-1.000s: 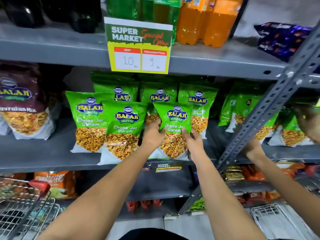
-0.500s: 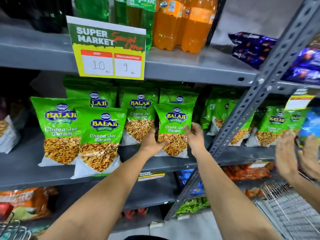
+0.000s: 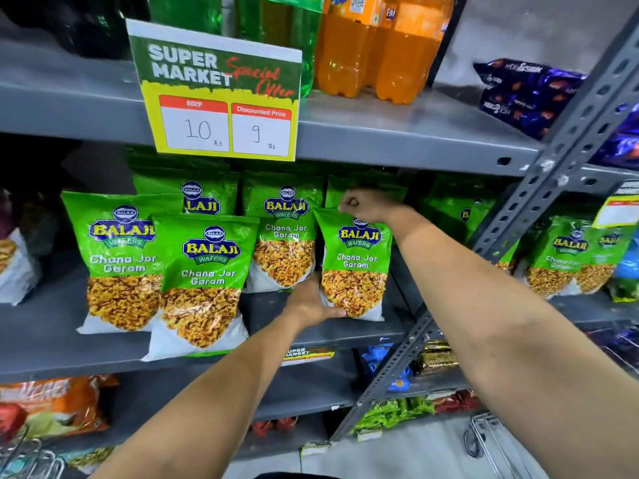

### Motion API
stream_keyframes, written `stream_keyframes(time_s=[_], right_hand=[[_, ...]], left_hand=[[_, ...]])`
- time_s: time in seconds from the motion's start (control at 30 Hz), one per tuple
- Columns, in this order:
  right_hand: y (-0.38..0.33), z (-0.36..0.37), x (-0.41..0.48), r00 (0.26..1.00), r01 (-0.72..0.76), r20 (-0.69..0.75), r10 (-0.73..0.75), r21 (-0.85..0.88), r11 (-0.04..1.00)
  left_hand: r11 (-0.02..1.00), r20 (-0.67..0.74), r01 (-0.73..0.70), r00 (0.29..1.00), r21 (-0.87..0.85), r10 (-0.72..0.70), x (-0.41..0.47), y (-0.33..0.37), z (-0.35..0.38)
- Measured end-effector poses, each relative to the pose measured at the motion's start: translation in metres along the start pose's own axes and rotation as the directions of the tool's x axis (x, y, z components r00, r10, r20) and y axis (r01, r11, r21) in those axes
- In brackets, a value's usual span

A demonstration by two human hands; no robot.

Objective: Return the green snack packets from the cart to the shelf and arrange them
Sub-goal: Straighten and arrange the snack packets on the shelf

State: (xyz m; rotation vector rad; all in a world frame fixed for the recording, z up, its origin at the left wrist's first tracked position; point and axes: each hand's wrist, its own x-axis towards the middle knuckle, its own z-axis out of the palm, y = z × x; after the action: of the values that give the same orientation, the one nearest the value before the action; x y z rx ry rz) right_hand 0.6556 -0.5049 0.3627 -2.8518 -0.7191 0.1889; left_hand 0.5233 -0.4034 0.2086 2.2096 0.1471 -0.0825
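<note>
A green Balaji snack packet (image 3: 356,264) stands upright at the front right of the grey middle shelf (image 3: 328,331). My left hand (image 3: 309,302) grips its lower left corner. My right hand (image 3: 363,205) pinches its top edge, fingers closed. Several more green packets stand on the same shelf: two large ones at the front left (image 3: 121,261) (image 3: 205,285) and others behind (image 3: 285,233). The cart shows only as wire at the bottom left corner (image 3: 31,458).
A slanted perforated metal upright (image 3: 539,195) crosses right of my right arm. More green packets (image 3: 567,257) sit in the neighbouring bay. A price sign (image 3: 218,95) hangs from the upper shelf under soda bottles (image 3: 380,46). Another wire basket (image 3: 491,440) is at the bottom right.
My right hand has gone from the packet's right side up to its top edge. My left hand slid down to its lower left corner. Another person's hands on the right have left view.
</note>
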Motion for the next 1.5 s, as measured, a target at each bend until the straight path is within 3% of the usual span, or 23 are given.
stream_keyframes(time_s=[0.2, 0.3, 0.4, 0.57, 0.7, 0.83, 0.93, 1.03, 1.17, 1.23, 1.33, 1.4, 1.5], right_hand=[[0.007, -0.009, -0.008, 0.967, 0.035, -0.256, 0.008, 0.162, 0.986], [0.015, -0.025, -0.020, 0.988, -0.001, -0.151, 0.015, 0.094, 0.996], [0.035, -0.042, -0.028, 0.994, -0.111, 0.000, 0.112, -0.059, 0.992], [0.049, -0.047, -0.036, 0.975, -0.217, 0.013, 0.222, -0.160, 0.963], [0.054, -0.037, -0.037, 0.959, -0.279, -0.080, 0.272, -0.097, 0.955], [0.049, -0.025, -0.038, 0.911, -0.323, -0.302, 0.280, -0.102, 0.941], [0.020, -0.015, -0.041, 0.853, -0.256, -0.485, 0.191, -0.071, 0.964], [-0.022, 0.001, -0.039, 0.805, -0.057, -0.589, 0.071, 0.042, 0.998], [-0.085, 0.035, -0.042, 0.766, 0.150, -0.643, 0.017, 0.205, 0.967], [-0.113, 0.052, -0.042, 0.819, 0.162, -0.574, 0.021, 0.266, 0.950], [-0.142, 0.074, -0.040, 0.927, 0.062, -0.365, 0.089, 0.382, 0.922], [-0.151, 0.087, -0.037, 0.962, -0.059, -0.197, 0.189, 0.526, 0.848], [-0.156, 0.109, -0.031, 0.974, -0.127, -0.055, 0.221, 0.675, 0.727]], left_hand=[[0.997, -0.082, 0.063, 0.995, -0.038, -0.065, 0.007, 0.007, 0.004], [0.998, -0.070, 0.059, 0.996, -0.017, -0.060, 0.007, 0.008, 0.006], [0.998, -0.057, 0.054, 0.997, -0.029, -0.055, 0.005, 0.004, 0.008], [0.999, -0.046, 0.037, 0.998, 0.021, -0.036, 0.007, 0.002, 0.008], [0.999, -0.076, 0.042, 0.996, 0.020, -0.040, 0.005, 0.002, 0.008], [0.996, -0.079, 0.065, 0.995, 0.065, -0.059, 0.002, 0.005, 0.002], [0.991, -0.125, 0.088, 0.989, 0.099, -0.075, -0.004, 0.005, -0.020], [0.996, -0.277, 0.085, 0.958, 0.008, -0.080, -0.011, 0.011, -0.052], [0.999, -0.565, -0.038, 0.825, -0.023, 0.018, -0.027, 0.014, -0.104], [0.996, -0.693, -0.093, 0.718, -0.003, 0.065, -0.043, 0.011, -0.131], [0.996, -0.803, -0.089, 0.592, 0.013, 0.063, -0.064, -0.003, -0.167], [1.000, -0.835, -0.008, 0.550, -0.025, -0.016, -0.073, -0.018, -0.184], [0.986, -0.831, 0.139, 0.535, -0.090, -0.152, -0.082, -0.039, -0.193]])
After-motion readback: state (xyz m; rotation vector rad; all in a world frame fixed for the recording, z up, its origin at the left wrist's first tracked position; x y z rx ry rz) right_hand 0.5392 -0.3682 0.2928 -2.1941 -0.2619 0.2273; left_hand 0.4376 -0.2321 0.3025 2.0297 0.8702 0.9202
